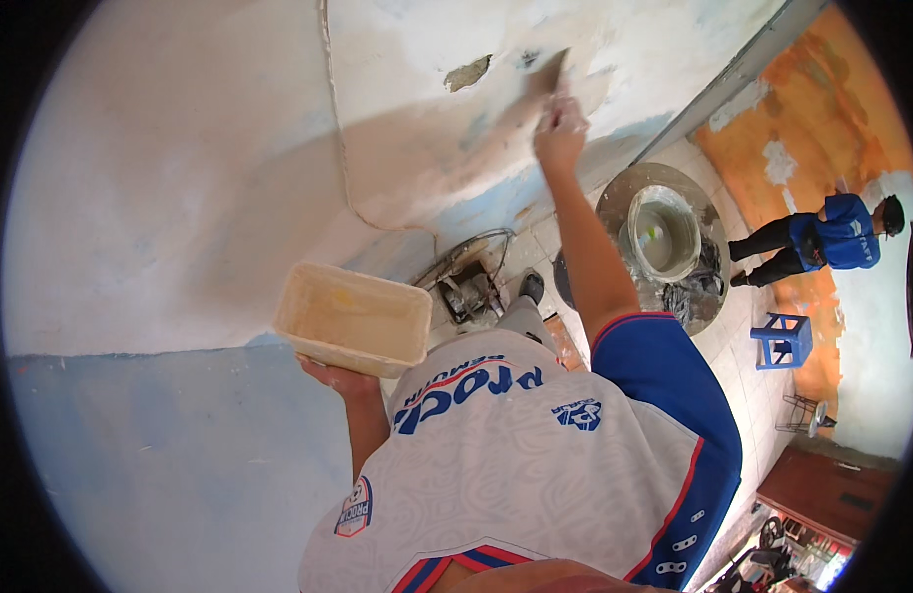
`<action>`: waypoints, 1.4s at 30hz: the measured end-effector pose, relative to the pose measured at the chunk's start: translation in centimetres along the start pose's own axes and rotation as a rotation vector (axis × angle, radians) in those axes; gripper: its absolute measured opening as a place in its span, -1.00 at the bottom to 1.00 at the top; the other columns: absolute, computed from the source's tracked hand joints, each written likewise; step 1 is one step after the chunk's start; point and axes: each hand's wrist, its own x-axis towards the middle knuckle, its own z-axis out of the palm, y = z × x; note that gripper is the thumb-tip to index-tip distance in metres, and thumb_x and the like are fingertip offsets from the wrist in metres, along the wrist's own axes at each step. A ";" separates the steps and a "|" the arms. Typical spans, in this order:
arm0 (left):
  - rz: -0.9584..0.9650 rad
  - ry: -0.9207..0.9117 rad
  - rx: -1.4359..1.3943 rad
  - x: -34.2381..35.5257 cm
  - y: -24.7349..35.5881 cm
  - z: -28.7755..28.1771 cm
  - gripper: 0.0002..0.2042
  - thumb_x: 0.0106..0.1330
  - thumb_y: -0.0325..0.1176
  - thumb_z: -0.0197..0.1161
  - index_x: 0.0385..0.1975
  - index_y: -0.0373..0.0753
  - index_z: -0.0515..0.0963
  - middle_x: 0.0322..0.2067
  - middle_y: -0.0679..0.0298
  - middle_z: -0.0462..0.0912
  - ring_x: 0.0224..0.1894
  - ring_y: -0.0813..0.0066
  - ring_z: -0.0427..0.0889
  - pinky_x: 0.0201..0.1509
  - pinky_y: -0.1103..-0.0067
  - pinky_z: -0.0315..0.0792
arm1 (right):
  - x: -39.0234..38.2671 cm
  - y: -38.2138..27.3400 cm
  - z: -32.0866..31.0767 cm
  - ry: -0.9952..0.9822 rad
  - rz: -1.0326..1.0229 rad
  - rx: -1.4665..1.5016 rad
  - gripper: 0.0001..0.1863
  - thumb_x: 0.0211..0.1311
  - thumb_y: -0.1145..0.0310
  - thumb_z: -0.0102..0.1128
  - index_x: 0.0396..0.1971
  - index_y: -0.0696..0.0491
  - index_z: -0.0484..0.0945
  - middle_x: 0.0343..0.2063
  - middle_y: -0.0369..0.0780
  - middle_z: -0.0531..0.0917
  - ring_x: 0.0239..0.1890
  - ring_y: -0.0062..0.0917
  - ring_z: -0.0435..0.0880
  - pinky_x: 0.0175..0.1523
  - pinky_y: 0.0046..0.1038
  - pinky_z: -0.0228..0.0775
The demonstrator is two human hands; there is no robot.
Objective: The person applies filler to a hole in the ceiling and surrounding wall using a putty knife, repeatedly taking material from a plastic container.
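Observation:
My right hand (561, 127) is closed round a putty knife (549, 79), whose blade lies against or very close to the wall (229, 148). Just left of the blade the wall has a chipped hole (468, 73), with dark smudges and patches of pale filler around it. Lower and to the left, my left hand (340, 378) grips a rectangular cream plastic tub (353, 314) from beneath and along its side. The tub is smeared inside with whitish residue; a small yellowish mark shows on its inner wall. Most of my left fingers are hidden under it.
A cable (340, 148) runs down the wall. Right of my arm, a bucket (664, 233) stands on a round surface (622, 188) beside dark plastic. Farther off are a person in blue (840, 233), a blue stool (785, 341) and an orange wall (822, 109).

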 end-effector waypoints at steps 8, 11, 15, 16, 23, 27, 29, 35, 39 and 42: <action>0.033 0.012 -0.004 -0.6 0.6 -0.2 -0.28 0.46 0.32 -0.11 0.46 -0.03 0.23 0.39 0.26 0.35 0.39 0.17 0.39 0.43 0.19 0.38 | -2.2 -5.0 -1.2 -0.001 0.195 0.122 -0.77 0.23 0.56 0.19 -0.16 0.09 0.73 -0.43 -0.25 0.64 -0.39 -0.43 0.61 -0.10 -0.38 0.26; 0.005 0.021 -0.027 -0.8 0.7 -0.5 -0.28 0.46 0.33 -0.11 0.45 -0.03 0.24 0.39 0.26 0.35 0.39 0.16 0.39 0.43 0.19 0.38 | -0.6 -4.0 0.9 0.207 -0.219 -0.159 -0.65 0.25 0.50 0.19 0.05 0.09 0.65 -0.18 -0.17 0.72 -0.35 -0.43 0.65 -0.05 -0.29 0.25; 0.005 -0.007 -0.047 -0.2 0.4 -1.0 -0.26 0.44 0.35 -0.13 0.44 -0.04 0.26 0.39 0.25 0.36 0.39 0.16 0.39 0.43 0.18 0.38 | -3.2 -4.7 3.9 0.055 -0.438 -0.130 -0.52 0.24 0.39 0.27 0.19 0.13 0.58 -0.02 0.07 0.71 -0.36 -0.30 0.67 0.00 -0.16 0.22; 0.005 -0.002 -0.048 -0.2 0.4 -0.9 -0.26 0.44 0.35 -0.13 0.44 -0.04 0.26 0.39 0.25 0.36 0.39 0.16 0.39 0.43 0.18 0.38 | -4.8 -5.8 3.3 -0.016 -0.428 -0.081 -0.49 0.24 0.39 0.27 0.21 0.14 0.57 0.01 0.10 0.70 -0.37 -0.32 0.68 -0.01 -0.15 0.20; 0.004 0.009 -0.070 0.0 0.4 -2.1 -0.26 0.43 0.35 -0.08 0.43 -0.07 0.28 0.37 0.24 0.39 0.36 0.17 0.43 0.41 0.20 0.41 | -2.7 -4.7 -0.2 0.094 -0.270 -0.206 -0.44 0.30 0.48 0.14 0.34 0.12 0.47 -0.55 -0.32 0.55 -0.50 -0.50 0.50 -0.06 -0.31 0.18; -0.015 -0.036 -0.052 0.0 0.6 -0.1 -0.29 0.47 0.31 -0.11 0.40 -0.10 0.30 0.34 0.24 0.42 0.34 0.18 0.45 0.38 0.21 0.45 | -0.9 -4.2 3.0 0.173 -0.391 -0.246 -0.43 0.23 0.44 0.25 0.29 0.15 0.50 -0.29 -0.16 0.72 -0.34 -0.44 0.68 -0.07 -0.28 0.23; -0.002 -0.025 -0.047 0.0 0.4 0.2 -0.30 0.48 0.30 -0.12 0.40 -0.11 0.30 0.33 0.24 0.43 0.34 0.18 0.45 0.37 0.21 0.45 | -3.0 -5.0 3.5 0.093 -0.489 -0.231 -0.44 0.22 0.44 0.27 0.26 0.17 0.52 -0.21 -0.09 0.77 -0.30 -0.41 0.73 -0.06 -0.26 0.25; 0.024 -0.008 -0.028 0.3 0.7 -0.9 -0.30 0.49 0.31 -0.15 0.41 -0.08 0.30 0.33 0.25 0.43 0.35 0.18 0.44 0.39 0.21 0.43 | -6.1 -5.1 -0.3 -0.025 -0.325 -0.066 -0.47 0.20 0.52 0.22 0.23 0.22 0.54 -0.46 -0.22 0.65 -0.52 -0.36 0.56 -0.06 -0.25 0.26; -0.011 0.021 0.013 -0.5 0.8 0.8 -0.29 0.49 0.32 -0.19 0.43 -0.05 0.27 0.36 0.26 0.38 0.37 0.18 0.41 0.42 0.21 0.41 | -1.4 -3.6 1.0 0.140 -0.276 -0.114 -0.43 0.18 0.50 0.25 0.25 0.21 0.52 -0.38 -0.19 0.70 -0.49 -0.31 0.58 -0.06 -0.20 0.26; -0.018 -0.017 -0.013 -0.3 0.6 0.3 -0.29 0.49 0.33 -0.21 0.44 -0.05 0.25 0.39 0.26 0.35 0.38 0.18 0.39 0.42 0.21 0.40 | -2.3 -3.9 3.8 0.163 -0.540 -0.223 -0.40 0.18 0.47 0.29 0.28 0.20 0.48 -0.19 -0.09 0.76 -0.41 -0.24 0.62 -0.03 -0.15 0.27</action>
